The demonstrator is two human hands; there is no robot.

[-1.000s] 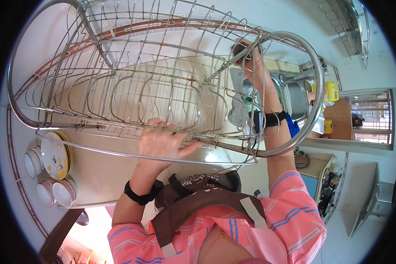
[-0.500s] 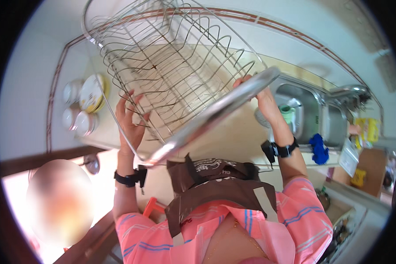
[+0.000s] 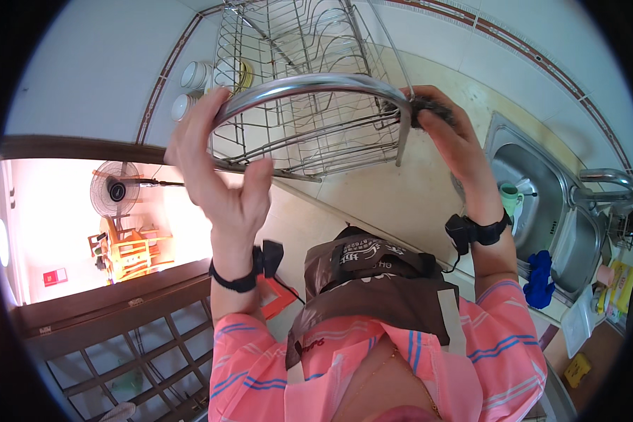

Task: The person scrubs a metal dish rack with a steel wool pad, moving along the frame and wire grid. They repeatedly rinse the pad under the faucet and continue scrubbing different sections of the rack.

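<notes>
A wire dish rack [image 3: 309,149] with a thick, curved chrome tube at its near end is tilted in front of me over the counter. My left hand [image 3: 221,169], slightly blurred, is at the left end of that tube, fingers along its outside and thumb apart on the inner side. The fingers' contact with the rack is partly hidden. My right hand [image 3: 446,130] pinches a dark, fuzzy scouring pad [image 3: 432,111] against the rack's right near corner, where the tube meets the wires.
White bowls [image 3: 183,107] and yellow-rimmed plates [image 3: 246,74] stand behind the rack at left. To the right, a steel sink [image 3: 534,158] holds a green mug [image 3: 510,197]. A blue cloth [image 3: 539,280] hangs at its edge. A fan [image 3: 116,188] shows through the doorway.
The rack has swung round, its chrome end now crosswise before me. My left hand has moved from the wires to the tube's left end. The view has turned toward the doorway.
</notes>
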